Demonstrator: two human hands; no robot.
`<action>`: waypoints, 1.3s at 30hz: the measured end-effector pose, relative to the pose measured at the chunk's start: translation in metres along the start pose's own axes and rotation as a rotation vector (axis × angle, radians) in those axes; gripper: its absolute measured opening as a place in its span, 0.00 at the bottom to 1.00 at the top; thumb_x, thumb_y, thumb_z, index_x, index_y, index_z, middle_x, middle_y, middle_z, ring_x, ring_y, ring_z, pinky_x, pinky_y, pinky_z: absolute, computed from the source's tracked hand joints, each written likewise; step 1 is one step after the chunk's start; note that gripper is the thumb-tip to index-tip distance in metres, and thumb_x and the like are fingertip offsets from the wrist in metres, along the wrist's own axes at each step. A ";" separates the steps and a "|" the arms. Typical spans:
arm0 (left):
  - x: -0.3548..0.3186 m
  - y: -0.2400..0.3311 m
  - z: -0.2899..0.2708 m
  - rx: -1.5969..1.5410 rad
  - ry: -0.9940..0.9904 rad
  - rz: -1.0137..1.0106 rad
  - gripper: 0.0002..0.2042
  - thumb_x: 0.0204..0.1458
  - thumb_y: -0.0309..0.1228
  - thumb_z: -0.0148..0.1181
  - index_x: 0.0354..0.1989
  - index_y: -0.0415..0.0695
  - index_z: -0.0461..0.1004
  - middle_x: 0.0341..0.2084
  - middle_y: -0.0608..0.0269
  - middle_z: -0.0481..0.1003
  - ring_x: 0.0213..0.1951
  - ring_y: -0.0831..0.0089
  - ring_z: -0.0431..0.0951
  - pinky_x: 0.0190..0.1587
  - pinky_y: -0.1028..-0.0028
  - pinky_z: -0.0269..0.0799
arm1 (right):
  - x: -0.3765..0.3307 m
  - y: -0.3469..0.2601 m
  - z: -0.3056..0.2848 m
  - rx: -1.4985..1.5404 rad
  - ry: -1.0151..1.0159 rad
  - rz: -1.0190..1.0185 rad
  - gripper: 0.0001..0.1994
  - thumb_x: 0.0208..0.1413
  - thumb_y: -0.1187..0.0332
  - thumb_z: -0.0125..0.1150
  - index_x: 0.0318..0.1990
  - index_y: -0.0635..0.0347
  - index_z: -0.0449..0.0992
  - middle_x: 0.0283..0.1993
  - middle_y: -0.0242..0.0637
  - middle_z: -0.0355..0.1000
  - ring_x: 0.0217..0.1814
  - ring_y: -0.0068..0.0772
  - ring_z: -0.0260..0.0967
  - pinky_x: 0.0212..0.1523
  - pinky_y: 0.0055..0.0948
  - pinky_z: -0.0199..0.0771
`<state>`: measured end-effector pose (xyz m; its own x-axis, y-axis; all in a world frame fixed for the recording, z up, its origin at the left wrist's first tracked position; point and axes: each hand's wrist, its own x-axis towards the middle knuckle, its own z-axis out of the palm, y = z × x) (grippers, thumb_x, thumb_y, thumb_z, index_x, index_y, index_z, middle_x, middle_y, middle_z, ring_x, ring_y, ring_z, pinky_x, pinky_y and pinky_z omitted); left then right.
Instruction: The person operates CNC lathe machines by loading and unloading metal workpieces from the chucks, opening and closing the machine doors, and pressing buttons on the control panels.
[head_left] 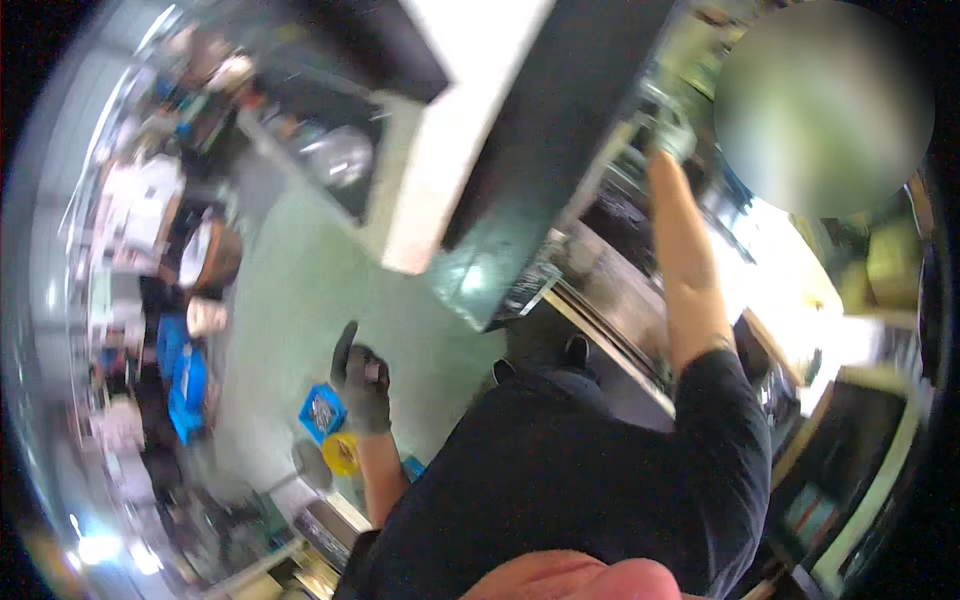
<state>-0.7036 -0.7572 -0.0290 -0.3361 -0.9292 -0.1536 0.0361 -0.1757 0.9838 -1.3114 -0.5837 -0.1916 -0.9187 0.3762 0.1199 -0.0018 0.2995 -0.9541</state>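
Observation:
My left hand point(362, 385), in a dark grey glove, hangs at the left of my body. One digit points up while the other fingers curl around a small piece that I cannot make out. Just beyond its wrist are a blue bin point(322, 412) with small greyish contents and a round yellow object point(341, 454). My right hand point(673, 135), in a pale glove, is stretched far forward into a machine point(625, 215), near some metal parts. Blur hides its fingers and whatever they touch.
A large white and black machine panel point(545, 130) juts in ahead of me, above the green floor point(290, 260). Blue containers point(186, 390) and a round brown tub point(218, 255) stand at the left. A bright lit surface point(790, 275) lies right of my right arm.

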 end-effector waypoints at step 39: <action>0.162 0.151 0.101 0.657 -0.438 0.745 0.26 0.53 0.22 0.47 0.64 0.45 0.64 0.47 0.62 0.75 0.23 0.84 0.63 0.27 0.81 0.62 | -0.013 -0.024 -0.016 -0.110 -0.015 -0.049 0.20 0.50 0.50 0.63 0.40 0.58 0.82 0.37 0.50 0.78 0.43 0.50 0.76 0.46 0.39 0.72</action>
<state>-0.8477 -0.9013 0.1045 -0.7500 -0.5104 0.4207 -0.0968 0.7139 0.6936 -1.2935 -0.5819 -0.1658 -0.9245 0.3457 0.1604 -0.0039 0.4122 -0.9111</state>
